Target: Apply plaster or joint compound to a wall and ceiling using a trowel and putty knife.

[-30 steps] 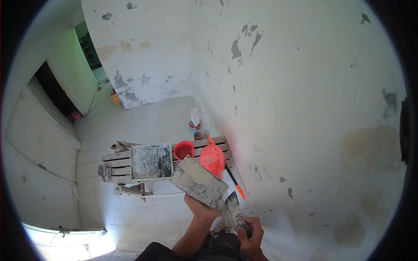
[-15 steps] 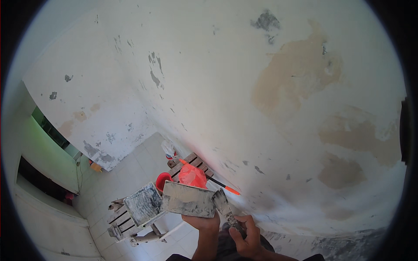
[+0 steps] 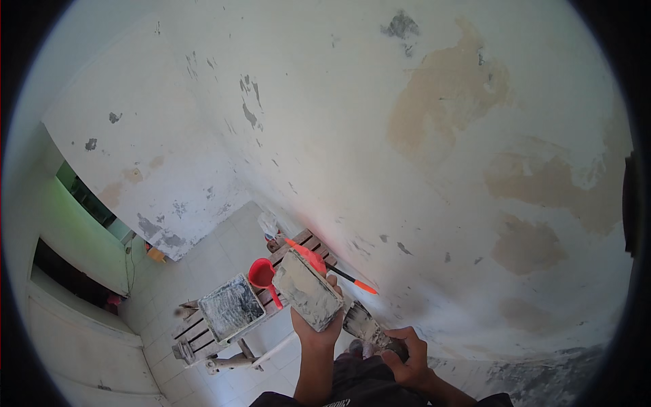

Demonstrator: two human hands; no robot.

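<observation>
My left hand (image 3: pixel 320 331) grips a rectangular board (image 3: pixel 298 279) from below, its fingers wrapped around the right edge. Whitish-grey putty is smeared over the board's top, which slants from upper left to lower right. Just to the right, a putty knife (image 3: pixel 361 322) is held in my right hand (image 3: pixel 409 358), fingers closed round its handle. Its wide blade points up and left, apart from the board's lower right corner, and carries dark and pale smears.
A slatted wooden bench (image 3: pixel 308 242) holds a putty-stained tray (image 3: pixel 232 308), a red dipper (image 3: pixel 261 273) and an orange-tipped black stick (image 3: pixel 352 281). A patched, peeling wall (image 3: pixel 352 156) rises ahead and to the right. Pale floor tiles (image 3: pixel 220 251) lie around the bench.
The board has turned clockwise and now slants more steeply, uncovering the red dipper's handle. The putty knife has moved slightly right and down, away from the board's edge. The view has shifted a little.
</observation>
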